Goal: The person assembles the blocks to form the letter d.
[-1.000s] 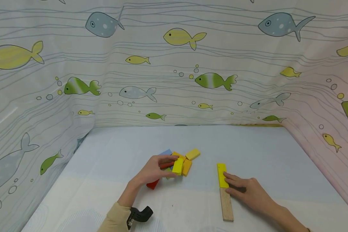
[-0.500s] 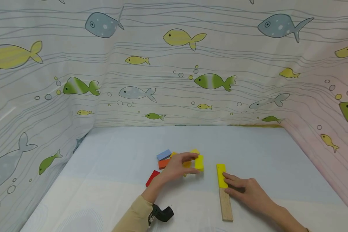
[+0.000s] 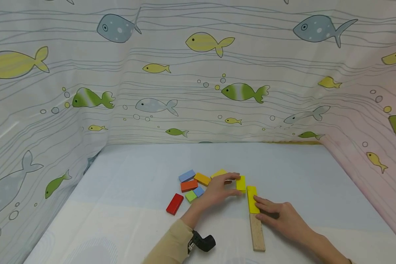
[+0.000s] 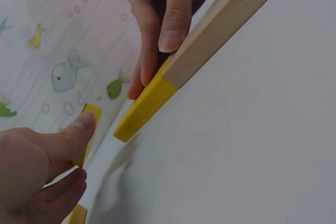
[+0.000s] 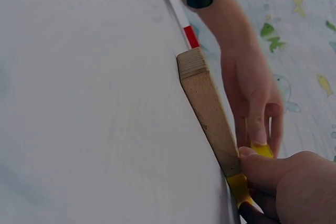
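Note:
My left hand (image 3: 214,192) pinches a small yellow block (image 3: 241,184) between thumb and fingertips, just left of a row of two blocks. That row is a yellow block (image 3: 252,195) set end to end with a plain wooden block (image 3: 257,234). Beside the row, my right hand (image 3: 285,218) touches its right side: the fingers rest at the yellow block and the thumb sits near the joint. The left wrist view shows the held yellow block (image 4: 90,132) apart from the far end of the row. In the right wrist view the wooden block (image 5: 207,111) stands out in front.
Left of the left hand lie loose blocks: red (image 3: 175,204), orange-red (image 3: 189,186), green (image 3: 191,197), blue (image 3: 186,176), orange (image 3: 202,179) and pale yellow (image 3: 219,172). The forearm partly covers this group. A fish-print curtain (image 3: 191,84) surrounds the white table (image 3: 135,165).
My left hand has carried the yellow block rightward from over the loose blocks to close beside the row. Several loose blocks have come back into sight. The right hand has stayed put.

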Demonstrator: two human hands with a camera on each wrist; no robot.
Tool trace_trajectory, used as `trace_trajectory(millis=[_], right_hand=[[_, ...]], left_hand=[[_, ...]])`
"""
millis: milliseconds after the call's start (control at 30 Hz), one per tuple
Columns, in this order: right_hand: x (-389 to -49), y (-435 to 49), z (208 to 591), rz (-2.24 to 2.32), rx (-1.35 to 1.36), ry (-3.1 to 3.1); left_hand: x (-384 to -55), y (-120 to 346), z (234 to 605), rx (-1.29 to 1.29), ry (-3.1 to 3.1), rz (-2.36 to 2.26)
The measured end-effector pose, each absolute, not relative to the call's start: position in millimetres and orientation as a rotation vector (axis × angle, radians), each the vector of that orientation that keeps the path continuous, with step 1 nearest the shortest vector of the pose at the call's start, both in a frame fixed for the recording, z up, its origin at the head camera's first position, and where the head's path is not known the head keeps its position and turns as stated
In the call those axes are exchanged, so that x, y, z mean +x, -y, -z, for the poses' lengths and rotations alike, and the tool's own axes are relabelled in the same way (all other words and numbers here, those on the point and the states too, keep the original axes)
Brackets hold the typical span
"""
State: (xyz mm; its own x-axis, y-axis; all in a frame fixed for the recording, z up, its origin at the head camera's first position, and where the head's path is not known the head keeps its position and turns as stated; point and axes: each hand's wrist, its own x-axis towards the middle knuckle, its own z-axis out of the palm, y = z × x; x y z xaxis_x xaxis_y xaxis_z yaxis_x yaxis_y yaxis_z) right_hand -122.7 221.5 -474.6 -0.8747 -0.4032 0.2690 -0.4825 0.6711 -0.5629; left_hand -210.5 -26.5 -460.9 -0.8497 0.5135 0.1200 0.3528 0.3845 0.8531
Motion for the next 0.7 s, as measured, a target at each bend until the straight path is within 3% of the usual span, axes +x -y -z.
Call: trace_trajectory(millis=[700], right_hand=[[-125.0,-224.3,478.9,-0.974,0.722,2.762]], left_hand=[[-227.3,-11.2,480.4,0.665,-2.587,-1.457]])
